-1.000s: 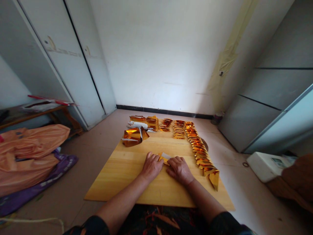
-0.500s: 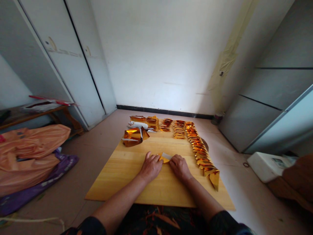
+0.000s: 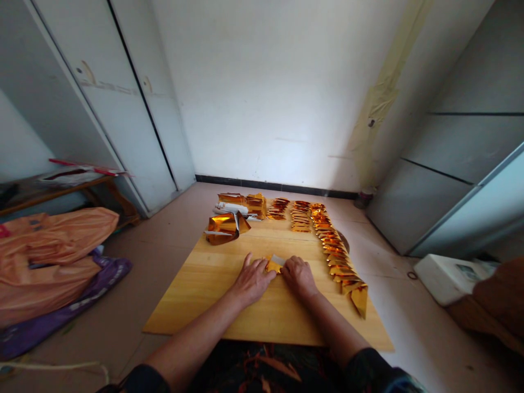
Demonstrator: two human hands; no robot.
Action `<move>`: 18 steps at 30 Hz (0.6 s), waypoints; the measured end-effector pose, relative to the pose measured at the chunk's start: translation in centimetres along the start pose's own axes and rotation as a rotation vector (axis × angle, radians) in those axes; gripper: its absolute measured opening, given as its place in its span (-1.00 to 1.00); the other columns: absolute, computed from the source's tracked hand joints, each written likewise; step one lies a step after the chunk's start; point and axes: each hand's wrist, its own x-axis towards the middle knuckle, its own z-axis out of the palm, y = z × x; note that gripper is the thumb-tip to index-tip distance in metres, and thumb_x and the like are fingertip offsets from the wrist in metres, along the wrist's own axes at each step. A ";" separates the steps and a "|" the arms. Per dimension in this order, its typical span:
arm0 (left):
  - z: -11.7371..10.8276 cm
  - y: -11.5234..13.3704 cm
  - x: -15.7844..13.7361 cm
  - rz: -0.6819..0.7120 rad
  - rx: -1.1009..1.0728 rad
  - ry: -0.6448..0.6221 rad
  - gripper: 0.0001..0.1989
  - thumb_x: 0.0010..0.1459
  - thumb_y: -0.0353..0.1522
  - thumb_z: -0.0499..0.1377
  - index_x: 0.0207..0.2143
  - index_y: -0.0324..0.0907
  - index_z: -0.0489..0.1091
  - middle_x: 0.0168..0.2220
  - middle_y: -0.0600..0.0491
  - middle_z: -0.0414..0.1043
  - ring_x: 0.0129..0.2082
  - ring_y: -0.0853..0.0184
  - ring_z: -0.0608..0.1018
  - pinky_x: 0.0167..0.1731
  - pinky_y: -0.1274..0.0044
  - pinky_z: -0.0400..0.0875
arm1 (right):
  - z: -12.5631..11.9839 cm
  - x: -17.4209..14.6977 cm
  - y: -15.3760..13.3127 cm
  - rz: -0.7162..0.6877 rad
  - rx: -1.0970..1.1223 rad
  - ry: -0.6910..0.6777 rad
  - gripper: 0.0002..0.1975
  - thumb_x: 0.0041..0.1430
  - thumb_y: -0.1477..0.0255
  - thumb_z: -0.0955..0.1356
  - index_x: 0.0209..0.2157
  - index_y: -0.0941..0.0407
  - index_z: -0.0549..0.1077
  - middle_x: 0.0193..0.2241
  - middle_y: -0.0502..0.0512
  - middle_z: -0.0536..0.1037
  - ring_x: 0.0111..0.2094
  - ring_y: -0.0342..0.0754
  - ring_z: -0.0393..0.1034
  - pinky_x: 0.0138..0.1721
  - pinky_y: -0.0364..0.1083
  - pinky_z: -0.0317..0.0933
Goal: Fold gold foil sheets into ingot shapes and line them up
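Between my two hands, on the wooden board [image 3: 213, 289], lies a small sheet of gold foil paper [image 3: 275, 266] with a pale side showing at its far edge. My left hand [image 3: 254, 277] presses on the sheet's left side, its thumb and fingertips on the paper. On the right edge, my right hand [image 3: 299, 274] has its fingers bent and pressed together on the paper. The fingertips partly hide the folds. To the right, a long overlapping row of folded gold foil pieces [image 3: 336, 251] runs down the board.
Two shorter stacks of folded foil [image 3: 301, 215] stand at the back. Beside them, at the back left, are loose gold foil sheets [image 3: 223, 225] and a white wrapper [image 3: 231, 208]. Orange cloth [image 3: 61, 234] lies left of the board; a white box [image 3: 444, 278] stands at right.
My right hand has shifted slightly left and closer to my left hand, and less of the paper shows between them. The stacks have stayed in place.
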 end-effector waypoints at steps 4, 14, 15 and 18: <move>-0.1 0.1 0.0 -0.005 -0.011 -0.003 -0.78 0.29 -0.34 -0.02 -0.17 -0.02 0.42 -0.07 -0.02 0.40 -0.06 0.26 0.42 0.15 0.04 -0.02 | 0.0 0.1 -0.3 0.006 -0.026 -0.003 -0.80 0.29 0.38 0.25 -0.37 0.13 0.43 -0.31 0.11 0.49 -0.24 -0.07 0.35 -0.30 -0.12 0.01; 0.0 -0.3 0.1 0.029 0.009 -0.023 -0.81 0.28 -0.32 0.02 -0.18 -0.02 0.43 -0.04 -0.02 0.39 -0.03 0.25 0.41 0.16 0.04 -0.01 | 0.6 0.4 -0.3 -0.048 -0.145 -0.026 -0.83 0.30 0.40 0.23 -0.30 0.15 0.40 -0.31 0.16 0.47 -0.28 -0.05 0.38 -0.31 -0.11 0.10; 0.0 -0.3 0.0 0.034 0.004 -0.018 -0.81 0.28 -0.32 0.02 -0.18 -0.02 0.43 -0.03 -0.01 0.39 -0.02 0.25 0.41 0.17 0.04 -0.02 | 0.5 0.5 -0.3 -0.067 -0.162 -0.036 -0.84 0.30 0.41 0.23 -0.29 0.15 0.40 -0.32 0.17 0.48 -0.28 -0.04 0.39 -0.31 -0.11 0.11; 0.2 -0.4 -0.1 0.043 -0.002 -0.010 -0.81 0.27 -0.33 0.03 -0.15 -0.01 0.42 0.00 -0.01 0.38 0.00 0.26 0.40 0.18 0.04 -0.05 | 0.4 0.9 -0.2 -0.120 -0.195 -0.078 -0.86 0.28 0.42 0.24 -0.29 0.15 0.40 -0.33 0.18 0.49 -0.28 -0.03 0.40 -0.34 -0.11 0.13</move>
